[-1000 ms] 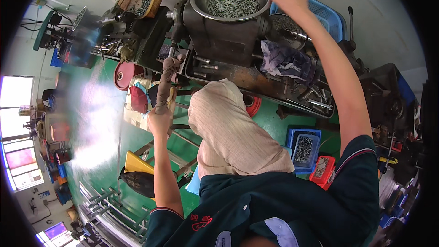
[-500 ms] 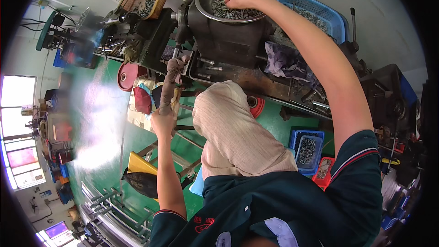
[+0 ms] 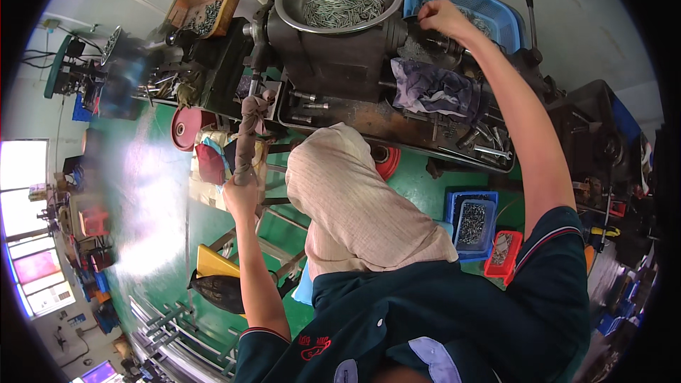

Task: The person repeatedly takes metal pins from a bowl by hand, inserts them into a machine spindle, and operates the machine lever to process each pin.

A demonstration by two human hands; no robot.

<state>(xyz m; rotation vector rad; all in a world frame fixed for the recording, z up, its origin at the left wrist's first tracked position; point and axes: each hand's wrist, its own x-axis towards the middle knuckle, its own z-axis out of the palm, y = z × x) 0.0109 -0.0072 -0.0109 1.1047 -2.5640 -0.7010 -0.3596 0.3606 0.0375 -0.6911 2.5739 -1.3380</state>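
Note:
My left hand is closed around the lower end of a long lever wrapped in brown cloth. The lever hangs from the side of a dark bench machine. On top of that machine sits a steel bowl holding many thin metal pins. To the right of the bowl, my right hand is over the machine's right end, fingers pinched together. Whatever it holds is too small to make out. Just behind this hand stands a blue plastic basket with small metal parts inside.
A purple patterned rag hangs below the machine's right end. Wrenches and loose tools lie in the metal tray. An orange basket stands at the back left. Blue and red bins stand on the green floor.
My right hand has left the steel bowl and moved right to the machine's end, near the blue basket. My left hand stays on the lever. The whole view has shifted slightly.

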